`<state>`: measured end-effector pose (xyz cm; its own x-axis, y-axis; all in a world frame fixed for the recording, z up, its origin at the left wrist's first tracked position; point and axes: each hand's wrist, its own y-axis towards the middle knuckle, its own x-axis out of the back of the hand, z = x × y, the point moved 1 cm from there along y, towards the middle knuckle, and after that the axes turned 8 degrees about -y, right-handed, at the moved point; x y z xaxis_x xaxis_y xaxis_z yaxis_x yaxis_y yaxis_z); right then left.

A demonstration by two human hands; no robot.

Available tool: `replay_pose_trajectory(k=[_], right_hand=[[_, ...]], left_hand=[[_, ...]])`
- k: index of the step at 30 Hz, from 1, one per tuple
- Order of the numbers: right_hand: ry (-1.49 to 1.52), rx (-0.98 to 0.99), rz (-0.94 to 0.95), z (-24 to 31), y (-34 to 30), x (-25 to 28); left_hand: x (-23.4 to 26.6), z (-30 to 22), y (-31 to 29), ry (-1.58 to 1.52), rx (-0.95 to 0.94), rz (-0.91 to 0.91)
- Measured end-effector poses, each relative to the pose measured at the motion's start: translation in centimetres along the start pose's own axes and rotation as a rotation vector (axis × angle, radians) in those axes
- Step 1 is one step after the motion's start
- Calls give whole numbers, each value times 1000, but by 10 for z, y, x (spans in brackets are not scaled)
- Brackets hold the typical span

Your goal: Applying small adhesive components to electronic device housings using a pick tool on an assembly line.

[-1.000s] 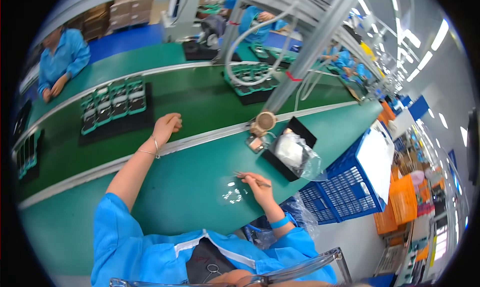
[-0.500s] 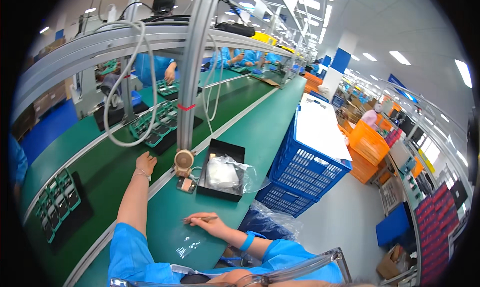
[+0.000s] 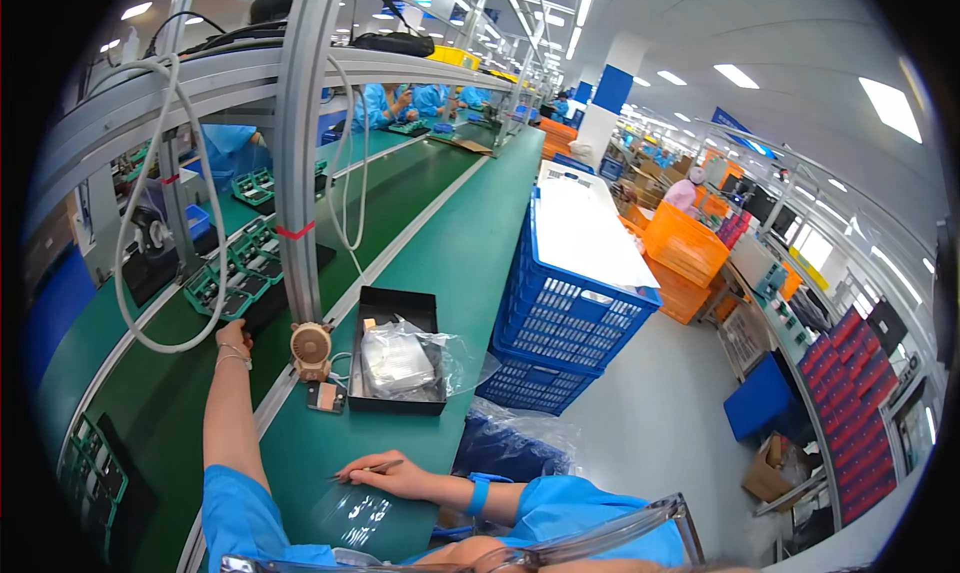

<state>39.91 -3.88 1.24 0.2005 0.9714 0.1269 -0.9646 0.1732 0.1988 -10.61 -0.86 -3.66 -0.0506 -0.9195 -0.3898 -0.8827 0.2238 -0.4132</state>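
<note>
My left hand [image 3: 235,341] reaches over the dark green conveyor belt [image 3: 190,388]. Its fingers curl at the near corner of a black mat [image 3: 268,311], under a green tray [image 3: 238,275] with several compartments holding dark and pale parts. Pinched in my right hand [image 3: 390,476] is a pair of tweezers [image 3: 388,465], held above the green bench. Just below those fingers lies a clear shiny plastic film [image 3: 352,518]. Beyond my right hand stands an open black box [image 3: 398,403] with a clear plastic bag of pale flat pieces [image 3: 398,358].
A small tan fan [image 3: 311,349] stands by a metal post [image 3: 298,183]. White cable loops [image 3: 122,263] hang over the belt. Another green tray [image 3: 92,478] rests at the near left. Stacked blue crates [image 3: 575,323] stand right of the bench. Co-workers sit across the belt.
My left hand has reached farther along the belt to the black mat's corner. The view has turned right, shifting things leftward. The right hand keeps the tweezers above the film.
</note>
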Motion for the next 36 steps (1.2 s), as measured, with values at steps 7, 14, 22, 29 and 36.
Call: replay_pose_trajectory(k=[7, 14, 22, 29, 36], right_hand=[[-19, -49, 64, 5, 0, -5], [-172, -61, -18, 13, -7, 0], [-60, -31, 3, 22, -2, -11], [-97, -56, -19, 26, -11, -12], [-438, 173, 141, 49, -38, -15]], left_hand=[[93, -19, -16, -365, -4, 136], [217, -51, -173, -357, -134, 343], [388, -31, -404, -264, -353, 81], [436, -35, -577, -82, -201, -33], [511, -39, -613, 134, -35, -90]])
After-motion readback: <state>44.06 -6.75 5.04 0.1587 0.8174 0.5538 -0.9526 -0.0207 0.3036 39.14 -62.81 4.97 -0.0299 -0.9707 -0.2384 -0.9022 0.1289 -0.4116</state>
